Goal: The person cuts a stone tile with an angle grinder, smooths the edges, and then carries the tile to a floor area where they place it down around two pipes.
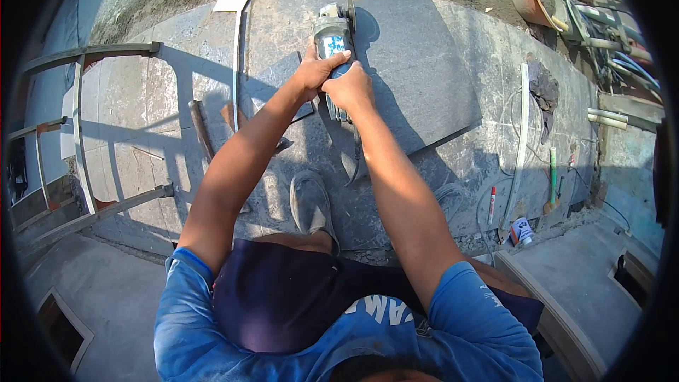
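Both my hands grip an angle grinder (331, 37) that points away from me. My left hand (315, 72) is wrapped around its grey body from the left, with the thumb across the top. Closed round the rear of the body is my right hand (349, 88). The grinder's disc (351, 14) stands upright at the left edge of a large dark grey tile (417, 64), overlapping it in this view. A dark power cord (357, 148) trails from the tool toward my shoe (310, 201).
A straightedge (238, 56) and a hammer-like wooden handle (201, 127) lie left. Metal frames (78, 120) stand further left. On the right are a pale strip (522, 134), a red marker (491, 205), a small container (521, 231), a bucket (534, 1) and several pipes (601, 10).
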{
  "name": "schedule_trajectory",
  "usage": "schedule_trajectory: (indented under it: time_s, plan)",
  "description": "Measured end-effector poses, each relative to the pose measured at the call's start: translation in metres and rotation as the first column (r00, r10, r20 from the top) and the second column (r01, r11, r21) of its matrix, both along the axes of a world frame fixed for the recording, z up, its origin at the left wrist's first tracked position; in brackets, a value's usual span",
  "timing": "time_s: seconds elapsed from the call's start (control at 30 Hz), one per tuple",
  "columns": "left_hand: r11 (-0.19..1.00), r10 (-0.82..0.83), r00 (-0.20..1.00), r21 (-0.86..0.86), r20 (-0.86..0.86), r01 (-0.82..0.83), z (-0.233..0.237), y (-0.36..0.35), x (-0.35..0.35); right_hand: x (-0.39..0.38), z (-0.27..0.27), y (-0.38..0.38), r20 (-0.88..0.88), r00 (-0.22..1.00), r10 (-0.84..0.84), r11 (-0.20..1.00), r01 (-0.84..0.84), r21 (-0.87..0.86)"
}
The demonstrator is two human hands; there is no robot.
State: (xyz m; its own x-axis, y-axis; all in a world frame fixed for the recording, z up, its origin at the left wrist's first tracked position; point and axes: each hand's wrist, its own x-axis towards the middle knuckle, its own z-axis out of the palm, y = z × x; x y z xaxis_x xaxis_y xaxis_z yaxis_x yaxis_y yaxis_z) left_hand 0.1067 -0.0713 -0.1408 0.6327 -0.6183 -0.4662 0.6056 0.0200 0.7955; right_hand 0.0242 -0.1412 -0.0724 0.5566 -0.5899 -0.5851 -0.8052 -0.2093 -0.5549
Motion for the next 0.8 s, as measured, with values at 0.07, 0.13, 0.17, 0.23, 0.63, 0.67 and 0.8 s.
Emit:
schedule_trajectory:
  time_s: [0.07,0.13,0.17,0.23,0.63,0.67,0.8]
  plan:
    - [1.000,0.000,1.000,-0.001,0.005,0.000,0.000,0.000,0.000,0.000,0.000,0.000,0.001,1.000,-0.002,1.000,0.002,-0.001]
    - [1.000,-0.009,1.000,0.013,0.000,0.009,0.002,0.001,-0.001,-0.001,0.000,0.000,-0.002,1.000,-0.002,1.000,0.002,-0.001]
    - [1.000,-0.009,1.000,0.013,-0.001,0.009,0.003,0.001,-0.002,-0.002,0.000,0.000,-0.002,1.000,-0.003,1.000,0.003,-0.001]
    - [1.000,0.008,1.000,0.013,-0.004,-0.008,0.004,0.001,-0.003,-0.002,0.002,0.001,-0.006,1.000,-0.001,1.000,0.001,0.000]
    - [0.996,-0.071,0.996,0.055,0.044,0.069,0.009,0.004,-0.004,-0.006,0.008,0.001,-0.027,0.999,0.028,0.999,-0.027,0.027]
    - [0.996,-0.072,0.996,0.055,0.044,0.069,0.008,0.004,-0.005,-0.006,0.007,0.001,-0.027,0.999,0.027,0.999,-0.027,0.027]
    - [0.998,-0.037,0.998,0.046,0.042,0.035,0.006,0.004,-0.005,-0.006,0.005,0.001,-0.018,0.999,0.044,0.999,-0.044,0.015]
